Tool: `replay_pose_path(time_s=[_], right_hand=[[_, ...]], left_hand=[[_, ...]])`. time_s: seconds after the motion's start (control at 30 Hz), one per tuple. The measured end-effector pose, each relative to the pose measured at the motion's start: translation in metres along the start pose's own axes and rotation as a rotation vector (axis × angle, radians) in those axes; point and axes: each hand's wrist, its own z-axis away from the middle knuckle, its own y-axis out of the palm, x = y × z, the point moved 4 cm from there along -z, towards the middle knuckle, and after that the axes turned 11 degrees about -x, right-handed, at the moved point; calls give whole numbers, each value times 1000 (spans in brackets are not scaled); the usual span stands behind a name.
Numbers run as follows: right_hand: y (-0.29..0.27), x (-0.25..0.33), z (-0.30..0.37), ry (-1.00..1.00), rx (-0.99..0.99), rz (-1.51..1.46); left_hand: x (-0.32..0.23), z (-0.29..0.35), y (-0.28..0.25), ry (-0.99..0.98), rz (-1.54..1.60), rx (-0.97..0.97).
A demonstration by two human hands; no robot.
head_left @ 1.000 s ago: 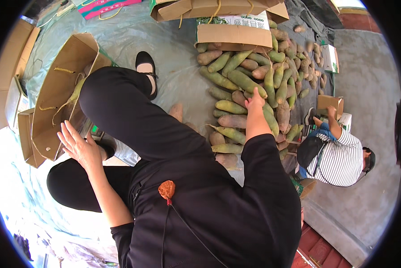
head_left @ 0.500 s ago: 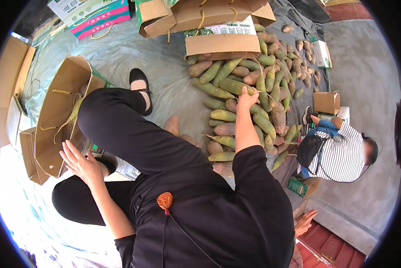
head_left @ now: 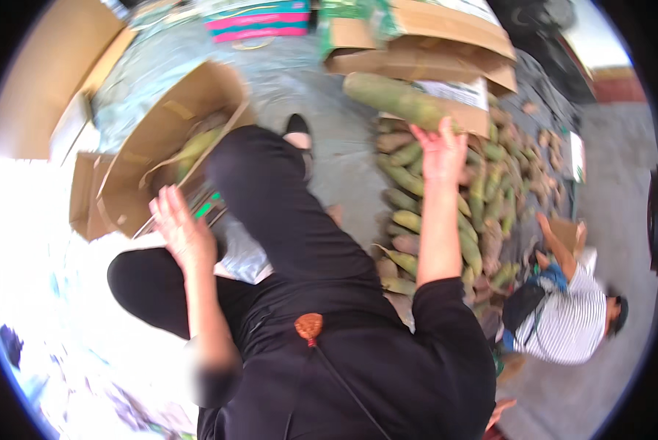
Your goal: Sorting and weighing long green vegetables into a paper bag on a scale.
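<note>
My right hand point(head_left: 444, 152) grips one end of a long green radish point(head_left: 391, 99), raised over the far edge of the pile and pointing to the left. Below it lies a heap of green radishes point(head_left: 406, 174), some brownish with soil. My left hand point(head_left: 184, 231), its fingers stretched out, is at the near edge of an open cardboard box point(head_left: 134, 165); whether it touches the rim I cannot tell. Inside that box a green radish with a thin root point(head_left: 197, 150) shows. My left hand and the raised radish are blurred by motion.
Open cardboard boxes point(head_left: 446, 55) stand beyond the heap. A pink and turquoise box point(head_left: 259, 20) is at the far left. To the right a person in a striped shirt point(head_left: 571, 323) reaches toward a small carton point(head_left: 567, 233). Plastic sheeting point(head_left: 344, 139) covers the floor.
My right hand has lifted the green radish off the heap. My left hand stays by the box with fingers extended. The view has shifted, and the person at right now reaches out an arm.
</note>
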Motion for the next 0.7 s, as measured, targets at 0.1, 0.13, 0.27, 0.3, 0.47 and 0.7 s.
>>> replay_pose_path(time_s=[0.1, 0.13, 0.27, 0.3, 0.47, 0.7], right_hand=[[59, 2, 15, 14, 160, -10], [84, -6, 24, 55, 217, -19], [175, -37, 66, 181, 438, -21], [194, -48, 76, 208, 495, -15], [265, -101, 118, 236, 729, 279], [174, -110, 74, -165, 484, 428]], left_hand=[[-7, -3, 5, -37, 14, 43], [-5, -1, 3, -46, 13, 47], [2, 4, -2, -57, 42, 31], [1, 3, -2, -52, 52, 21], [-1, -2, 2, -15, 42, -16], [4, 2, 3, 7, 0, -37]])
